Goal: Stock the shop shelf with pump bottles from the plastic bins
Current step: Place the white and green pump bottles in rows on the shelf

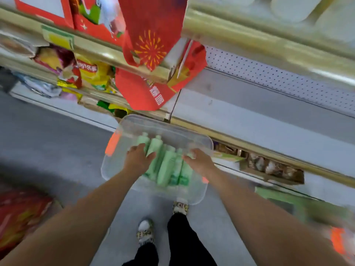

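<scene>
Item: shop aisle, seen from above. Grey floor [48, 135]; tiered shelf [249, 120] with gold front trim, white deck and perforated back panel [278, 79]. Red bags [151, 35] hung at the upper tiers; snack packets [92, 73] stood to their left; a cardboard tray [272, 169] sat on the lowest tier. Clear plastic bin [134, 121], with an orange latch [113, 144] at its left edge, lay before the shelf front, above patterned shoes [145, 230]; what carried it could not be told. Green pump bottles [167, 166] lay side by side along the bin's middle, necks toward its far edge. Left hand [138, 157] rested over the leftmost bottles; right hand [200, 161] reached beside the rightmost, near the bin's right edge. Motion blur hid the fingers: whether either hand grasped a bottle or lay released could not be told.
</scene>
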Demonstrator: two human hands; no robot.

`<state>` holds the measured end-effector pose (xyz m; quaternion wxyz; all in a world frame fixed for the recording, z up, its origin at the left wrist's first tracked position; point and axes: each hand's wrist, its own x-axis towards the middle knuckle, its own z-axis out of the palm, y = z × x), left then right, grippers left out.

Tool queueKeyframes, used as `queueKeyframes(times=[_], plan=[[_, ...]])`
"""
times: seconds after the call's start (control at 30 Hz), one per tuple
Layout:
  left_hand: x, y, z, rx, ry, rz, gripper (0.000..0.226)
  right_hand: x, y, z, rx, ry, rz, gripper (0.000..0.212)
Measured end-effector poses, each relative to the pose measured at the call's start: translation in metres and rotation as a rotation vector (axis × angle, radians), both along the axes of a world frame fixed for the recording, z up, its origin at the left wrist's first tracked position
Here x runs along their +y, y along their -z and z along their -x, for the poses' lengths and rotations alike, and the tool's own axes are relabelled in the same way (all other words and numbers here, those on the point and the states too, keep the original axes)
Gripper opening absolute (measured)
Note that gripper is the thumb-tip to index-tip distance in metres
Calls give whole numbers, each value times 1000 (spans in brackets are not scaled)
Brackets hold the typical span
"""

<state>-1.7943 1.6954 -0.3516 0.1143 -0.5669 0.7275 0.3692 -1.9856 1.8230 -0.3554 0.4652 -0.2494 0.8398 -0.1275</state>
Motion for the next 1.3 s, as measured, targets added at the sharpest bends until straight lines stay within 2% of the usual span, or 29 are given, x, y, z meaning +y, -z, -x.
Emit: queueKeyframes(times=[0.2, 0.23, 0.3, 0.33, 0.37, 0.47, 0.57, 0.67, 0.73, 0.83, 0.97, 1.0, 1.13, 1.3], plan=[[0, 80, -5, -50, -86, -128, 67, -19, 94, -15, -257, 182, -132, 78], [0, 89, -4, -41, -94, -136, 67, -24, 105, -20, -291, 224, -139, 78], [1, 105, 0, -14, -109, -155, 65, -34, 123, -29, -339, 299, -126, 63], [2, 111, 1, -3, -123, -160, 64, -38, 131, -32, -339, 318, -116, 55], [4, 117, 1, 1, -136, -158, 63, -42, 139, -34, -328, 323, -112, 56], [4, 130, -2, 2, -170, -116, 59, -50, 156, -36, -223, 328, -166, 80], [0, 138, -6, 9, -221, -95, 55, -51, 167, -37, -162, 327, -194, 91], [-6, 142, -7, 17, -257, -114, 57, -48, 173, -37, -112, 329, -174, 84], [-8, 145, -3, 8, -217, -170, 62, -41, 172, -32, -253, 405, -86, 69], [1, 149, 9, -58, -158, -234, 73, -25, 167, -17, -590, 530, 14, 52], [11, 155, 17, -62, -236, -143, 71, -14, 161, -7, -804, 796, 54, 29], [13, 156, 17, -63, -240, -129, 73, -16, 159, -8, -829, 860, 54, 29], [16, 156, 23, -72, -239, -106, 86, -21, 150, -12, -1003, 959, 67, 54], [24, 159, 35, -158, -228, -97, 99, -10, 141, -13, -1108, 919, 75, 52]])
